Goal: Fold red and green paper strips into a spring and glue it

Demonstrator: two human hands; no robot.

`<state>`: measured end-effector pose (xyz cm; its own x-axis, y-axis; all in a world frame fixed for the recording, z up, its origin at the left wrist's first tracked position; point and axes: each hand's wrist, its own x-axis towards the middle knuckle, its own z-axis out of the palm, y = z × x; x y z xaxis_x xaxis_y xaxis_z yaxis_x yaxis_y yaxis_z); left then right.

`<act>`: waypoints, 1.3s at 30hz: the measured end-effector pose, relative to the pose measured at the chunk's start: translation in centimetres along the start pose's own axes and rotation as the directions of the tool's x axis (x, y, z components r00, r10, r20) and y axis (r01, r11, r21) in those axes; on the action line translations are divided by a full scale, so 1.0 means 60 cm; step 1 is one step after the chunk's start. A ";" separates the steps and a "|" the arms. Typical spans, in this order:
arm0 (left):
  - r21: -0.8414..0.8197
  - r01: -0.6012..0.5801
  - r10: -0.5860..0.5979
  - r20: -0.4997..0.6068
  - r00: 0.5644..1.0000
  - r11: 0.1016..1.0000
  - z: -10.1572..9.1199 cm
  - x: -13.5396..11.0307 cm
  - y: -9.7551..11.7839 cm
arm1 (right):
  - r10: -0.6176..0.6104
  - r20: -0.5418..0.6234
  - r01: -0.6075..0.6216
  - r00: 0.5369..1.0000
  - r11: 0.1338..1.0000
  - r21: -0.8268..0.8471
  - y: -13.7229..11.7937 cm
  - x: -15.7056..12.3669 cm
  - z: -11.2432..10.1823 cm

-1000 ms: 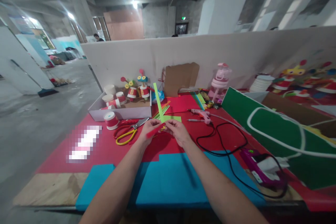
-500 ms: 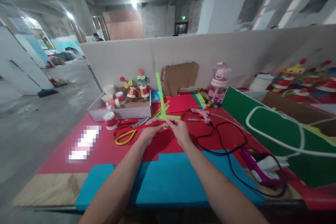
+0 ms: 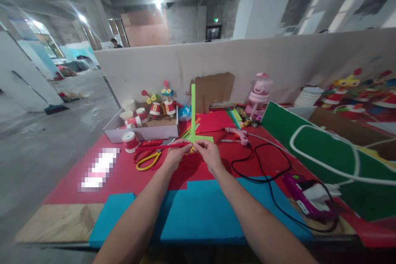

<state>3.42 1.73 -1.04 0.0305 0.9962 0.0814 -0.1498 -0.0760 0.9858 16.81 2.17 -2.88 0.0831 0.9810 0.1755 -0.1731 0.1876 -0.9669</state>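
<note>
My left hand (image 3: 175, 156) and my right hand (image 3: 209, 153) meet above the red table cover, fingers pinched together on crossed paper strips. A green paper strip (image 3: 193, 107) stands almost upright from between my fingers. A red paper strip (image 3: 154, 147) runs out flat to the left from my left hand. A small yellow bit shows between my fingertips. Yellow-handled scissors (image 3: 149, 160) lie just left of my left hand.
A white box (image 3: 140, 133) with red-and-white paper cups stands at the back left. A pink glue gun (image 3: 236, 133), a purple glue gun (image 3: 301, 196) with black cable, a pink bottle (image 3: 259, 95), a green board (image 3: 321, 152) and blue foam sheet (image 3: 198, 214) surround the hands.
The green strip has swung from leaning left to nearly upright. The red strip has turned from slanting down-left to lying level. My hands stay close together.
</note>
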 end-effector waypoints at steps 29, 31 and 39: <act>0.187 -0.093 0.063 0.158 0.985 0.978 -0.009 0.010 0.004 | 0.109 0.065 -0.115 0.992 0.989 0.089 -0.008 0.006 -0.013; 0.246 -0.096 0.057 0.163 0.985 0.964 -0.016 0.010 0.009 | 0.087 0.006 -0.088 0.996 0.992 0.094 -0.015 0.012 -0.021; 0.326 -0.090 0.024 0.199 0.980 0.941 -0.064 0.021 0.029 | 0.061 -0.245 0.017 0.968 0.952 0.305 -0.038 0.052 -0.091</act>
<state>-0.61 3.03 0.21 0.2230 0.9657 0.1330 0.1779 -0.1745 0.9684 22.83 4.55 -1.15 0.3104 0.9484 0.0652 -0.4630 0.2108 -0.8609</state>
